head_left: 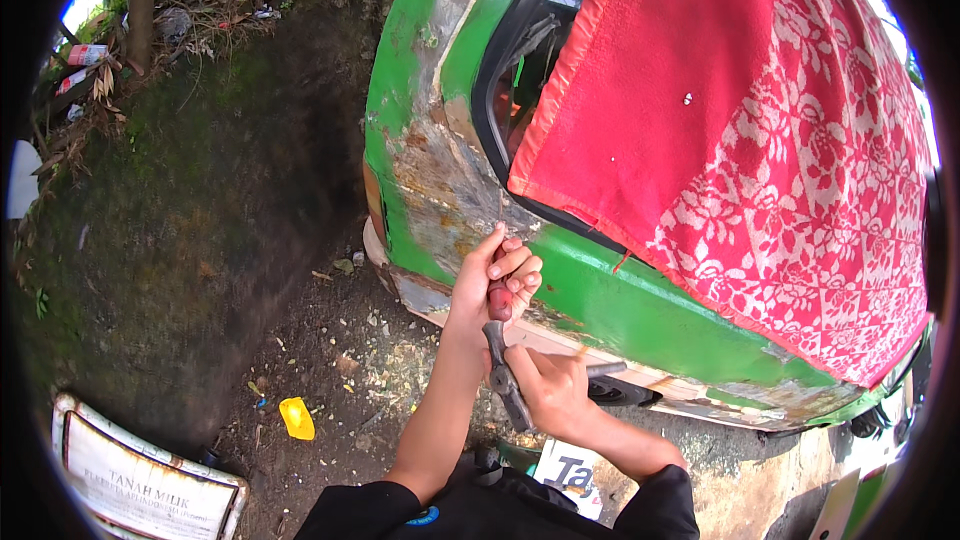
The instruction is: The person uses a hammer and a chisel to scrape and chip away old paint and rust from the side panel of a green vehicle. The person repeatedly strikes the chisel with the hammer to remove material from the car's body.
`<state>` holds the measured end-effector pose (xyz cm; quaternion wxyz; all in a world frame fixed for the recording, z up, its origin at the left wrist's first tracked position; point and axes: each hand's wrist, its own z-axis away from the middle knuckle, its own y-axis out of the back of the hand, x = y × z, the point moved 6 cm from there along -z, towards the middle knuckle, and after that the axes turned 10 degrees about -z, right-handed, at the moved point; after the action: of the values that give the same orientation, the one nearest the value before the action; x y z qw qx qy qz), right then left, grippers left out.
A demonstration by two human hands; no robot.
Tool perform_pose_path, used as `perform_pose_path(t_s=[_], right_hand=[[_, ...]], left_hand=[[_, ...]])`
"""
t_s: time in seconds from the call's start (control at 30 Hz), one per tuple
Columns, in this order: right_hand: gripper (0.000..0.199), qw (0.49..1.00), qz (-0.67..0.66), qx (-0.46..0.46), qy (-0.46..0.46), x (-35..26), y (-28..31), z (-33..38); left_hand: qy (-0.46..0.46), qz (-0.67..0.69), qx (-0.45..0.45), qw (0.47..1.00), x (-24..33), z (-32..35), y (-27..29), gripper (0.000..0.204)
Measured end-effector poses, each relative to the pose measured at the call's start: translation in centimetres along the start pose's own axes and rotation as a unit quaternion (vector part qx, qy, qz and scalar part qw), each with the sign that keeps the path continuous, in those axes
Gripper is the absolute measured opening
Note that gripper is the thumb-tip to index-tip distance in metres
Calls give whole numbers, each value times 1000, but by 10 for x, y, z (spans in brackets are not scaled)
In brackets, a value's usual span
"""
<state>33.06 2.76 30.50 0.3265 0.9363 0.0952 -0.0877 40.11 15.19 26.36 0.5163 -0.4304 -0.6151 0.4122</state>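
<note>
My left hand point(490, 275) is wrapped round the red handle of a screwdriver point(500, 300). Its thin shaft points away from me, toward the scraped, rusty patch point(440, 175) on a green vehicle body point(610, 285). Whether the tip touches the metal is hard to make out. In my closed right hand point(552, 395) is a hammer point(510, 380), its handle sticking out to the right. The upper end of the hammer's dark metal head lies close to the butt of the red handle. Just beyond my hands runs the lower corner of a window with a black rubber seal point(482, 105).
A red cloth with pale flowers point(690, 140) drapes over the window and roof. On the ground at left lies a yellow scrap point(297, 418). A white sign board point(150, 470) is at lower left, beneath a dark earthen slope point(200, 200). A printed white sheet point(570, 475) lies near my body.
</note>
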Motion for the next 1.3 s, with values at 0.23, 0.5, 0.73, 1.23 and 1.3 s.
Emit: perform_pose_path(t_s=[0.23, 0.5, 0.73, 1.23, 1.3], right_hand=[[19, 999, -2, -33, -34, 10, 1, -1], [30, 998, -53, 30, -32, -27, 28, 3], [29, 989, -78, 69, -106, -14, 39, 15], [22, 980, -119, 71, -140, -2, 42, 9], [22, 980, -123, 67, -140, -2, 41, 8]], left_hand=[[-19, -8, 12, 1000, 2, 1, -4, 35], [-54, -81, 52, 994, -12, -9, 5, 36], [-141, -141, 153, 968, -32, -27, -6, 35], [-81, -106, 82, 988, -16, -10, 3, 36], [-58, -80, 51, 994, -12, -7, 4, 37]])
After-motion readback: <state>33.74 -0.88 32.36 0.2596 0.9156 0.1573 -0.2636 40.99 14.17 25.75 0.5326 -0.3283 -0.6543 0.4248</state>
